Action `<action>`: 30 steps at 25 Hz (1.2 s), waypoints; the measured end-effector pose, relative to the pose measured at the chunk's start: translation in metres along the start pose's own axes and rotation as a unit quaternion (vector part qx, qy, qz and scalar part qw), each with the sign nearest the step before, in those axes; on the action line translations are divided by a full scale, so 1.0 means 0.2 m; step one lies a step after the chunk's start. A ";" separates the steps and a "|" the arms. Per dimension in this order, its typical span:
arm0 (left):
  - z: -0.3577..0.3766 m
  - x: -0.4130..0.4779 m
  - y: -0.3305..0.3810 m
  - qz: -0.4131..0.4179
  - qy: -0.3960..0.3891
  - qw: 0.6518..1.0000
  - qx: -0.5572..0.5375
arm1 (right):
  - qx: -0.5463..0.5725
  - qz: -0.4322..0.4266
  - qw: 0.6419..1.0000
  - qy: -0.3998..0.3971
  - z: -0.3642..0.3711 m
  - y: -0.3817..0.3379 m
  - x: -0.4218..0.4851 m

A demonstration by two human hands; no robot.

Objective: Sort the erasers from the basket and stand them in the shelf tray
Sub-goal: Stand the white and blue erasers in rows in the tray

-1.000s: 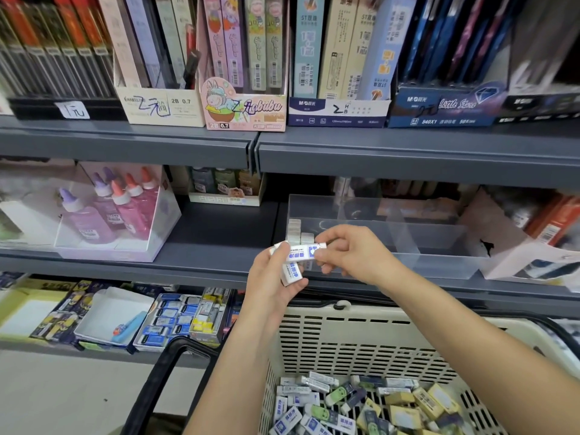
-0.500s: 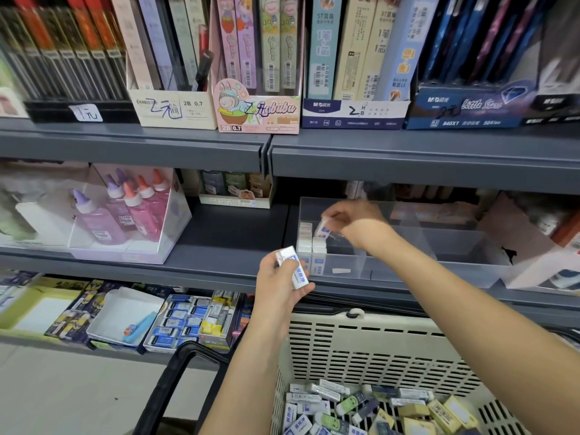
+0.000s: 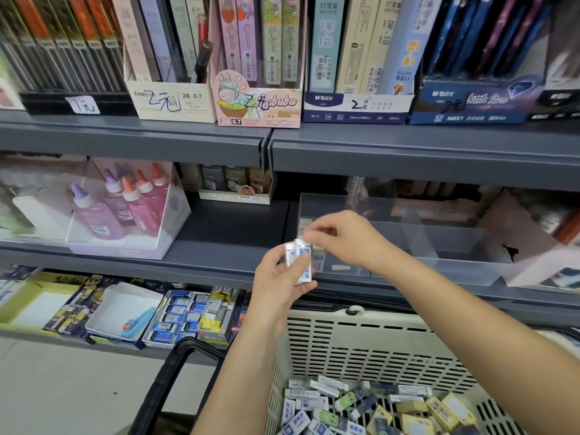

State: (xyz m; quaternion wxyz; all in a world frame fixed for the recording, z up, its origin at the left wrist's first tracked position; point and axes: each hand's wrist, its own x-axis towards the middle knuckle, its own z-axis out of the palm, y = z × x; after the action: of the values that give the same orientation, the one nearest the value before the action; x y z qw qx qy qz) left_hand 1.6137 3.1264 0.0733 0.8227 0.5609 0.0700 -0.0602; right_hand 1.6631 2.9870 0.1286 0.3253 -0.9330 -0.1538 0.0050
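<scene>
Clear plastic tray (image 3: 455,243), thin straight walls. Just before its left end, left hand (image 3: 279,277) curls its fingers round two paper-sleeved erasers (image 3: 303,262), small white-and-blue blocks held upright. Right hand (image 3: 345,238), fingers bent, pinches their top edge; blurred. Inside the tray's left end, pale standing erasers (image 3: 304,226). Below the tray, a slotted cream plastic basket (image 3: 376,340) holds loose erasers (image 3: 345,406).
</scene>
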 end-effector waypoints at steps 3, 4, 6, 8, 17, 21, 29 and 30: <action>0.02 -0.01 0.01 -0.025 -0.014 0.999 -0.024 | 0.056 0.014 0.998 -0.017 -0.01 -0.03 -0.04; 0.02 -0.01 0.01 -0.046 -0.002 0.998 -0.048 | 0.078 0.029 0.996 -0.017 -0.03 -0.02 -0.04; 0.03 0.00 0.02 -0.073 0.019 0.994 -0.076 | 0.129 0.061 0.989 -0.025 -0.06 -0.01 -0.05; 0.03 0.00 0.01 -0.065 0.030 0.995 -0.071 | 0.180 0.085 0.980 -0.003 -0.10 0.01 -0.04; -0.01 0.03 -0.03 0.030 0.081 0.995 0.049 | -0.054 0.135 0.988 0.055 -0.16 0.13 0.19; -0.01 0.05 -0.04 0.036 0.090 0.994 0.047 | -0.081 0.109 0.991 0.000 -0.05 0.16 0.23; 0.01 0.05 -0.03 0.032 0.089 0.994 0.052 | -0.151 0.105 0.983 -0.002 -0.05 0.12 0.18; 0.01 0.05 -0.04 0.037 0.084 0.995 0.050 | -0.137 0.096 0.986 0.024 -0.06 0.10 0.16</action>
State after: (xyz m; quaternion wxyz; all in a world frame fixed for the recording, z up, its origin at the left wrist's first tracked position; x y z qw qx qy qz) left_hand 1.6217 3.1223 0.0658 0.7867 0.6064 0.1153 0.0139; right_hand 1.7006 2.9743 0.1291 0.1958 -0.9791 -0.0551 -0.0075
